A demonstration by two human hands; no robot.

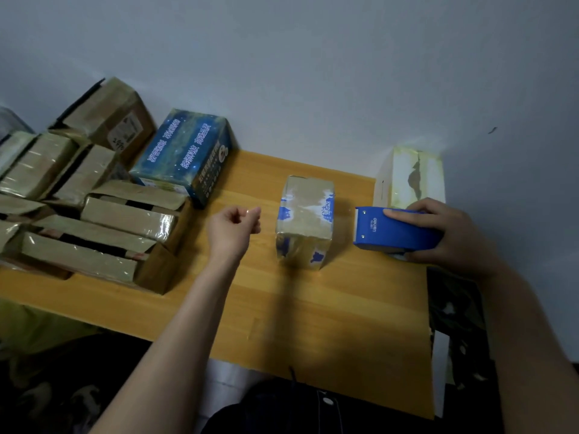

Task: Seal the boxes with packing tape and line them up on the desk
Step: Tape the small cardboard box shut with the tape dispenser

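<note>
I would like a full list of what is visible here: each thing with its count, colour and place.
desk: one, orange-yellow wood, under everything
small box: one, brown with blue print, glossy with tape, middle of the desk
brown boxes: at least five, brown, taped, piled at the left
blue box: one, dark blue with white print, back left, beside the pile
pale box: one, whitish, back right against the wall
tape dispenser: one, blue, right of the small box
wall: one, pale grey, behind
left hand: fingers curled, left of the small box; any tape pinched is unclear
right hand: grips the tape dispenser
</note>
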